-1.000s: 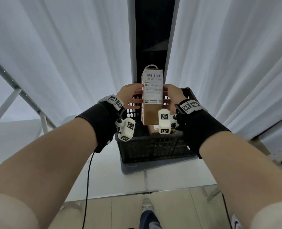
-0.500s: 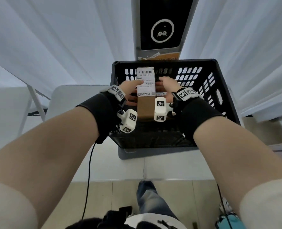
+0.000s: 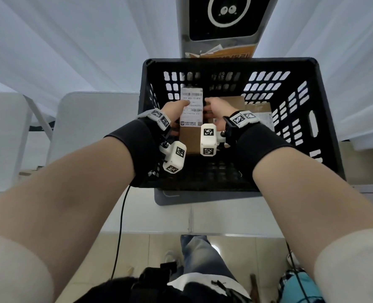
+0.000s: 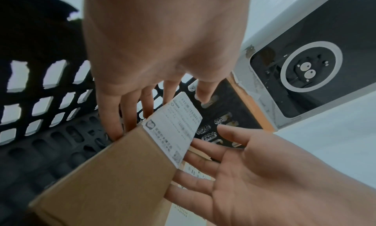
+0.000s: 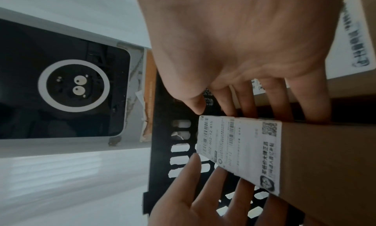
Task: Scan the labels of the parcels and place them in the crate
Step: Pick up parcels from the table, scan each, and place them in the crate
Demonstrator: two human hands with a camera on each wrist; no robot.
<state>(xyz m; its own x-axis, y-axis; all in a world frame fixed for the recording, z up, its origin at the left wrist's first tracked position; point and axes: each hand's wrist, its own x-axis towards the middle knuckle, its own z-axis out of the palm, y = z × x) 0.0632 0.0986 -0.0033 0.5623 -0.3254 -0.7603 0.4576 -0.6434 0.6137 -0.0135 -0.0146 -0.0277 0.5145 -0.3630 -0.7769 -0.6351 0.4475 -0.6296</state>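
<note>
Inside the black slotted plastic crate [image 3: 229,61], near its left wall, the long brown cardboard parcel [image 3: 191,121] rides label-up, long axis pointing at the far wall. The left hand [image 3: 175,110] and right hand [image 3: 217,108] flank it — straight fingers pressed to its long sides — so the drop looks straight down, beside brown parcels [image 3: 233,103] on the right.

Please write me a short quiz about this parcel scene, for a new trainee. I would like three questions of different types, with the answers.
1. True or false: only one hand touches the parcel.
2. Where does the scanner stand?
A) beyond the far wall of the crate
B) inside the crate
C) on the floor
3. Which face of the parcel looks up?

Key:
1. False. The left hand and the right hand both hold it.
2. A.
3. The face with the white label.
</note>
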